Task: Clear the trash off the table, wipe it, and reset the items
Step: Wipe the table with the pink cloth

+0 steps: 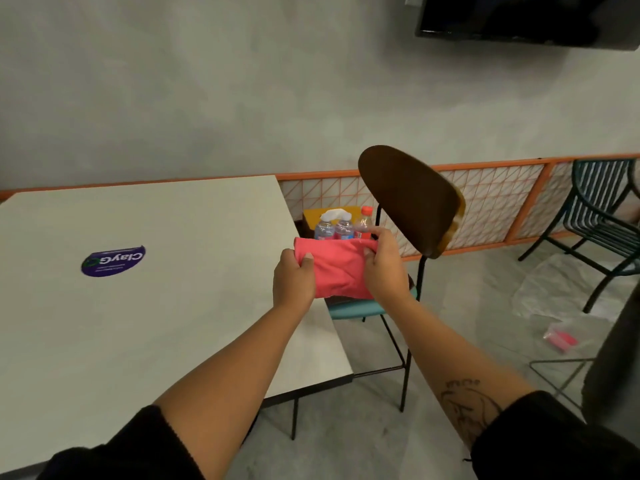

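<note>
A folded pink cloth (337,268) is held up between both hands, just past the right edge of the white table (156,306). My left hand (292,280) grips its left end with thumb and fingers curled over it. My right hand (382,261) pinches its right end. Behind the cloth, on the teal seat of a chair (412,202), stand two clear water bottles (333,228), a red-capped bottle (364,221) and a yellow tissue box (325,213) with a white tissue sticking up. The tabletop bears only a round purple sticker (113,260).
The dark-backed chair stands close against the table's right side. A striped metal chair (602,216) sits at the far right, with clear plastic sheeting (568,289) and a pink packet (561,338) on the floor. An orange mesh fence (498,195) lines the wall.
</note>
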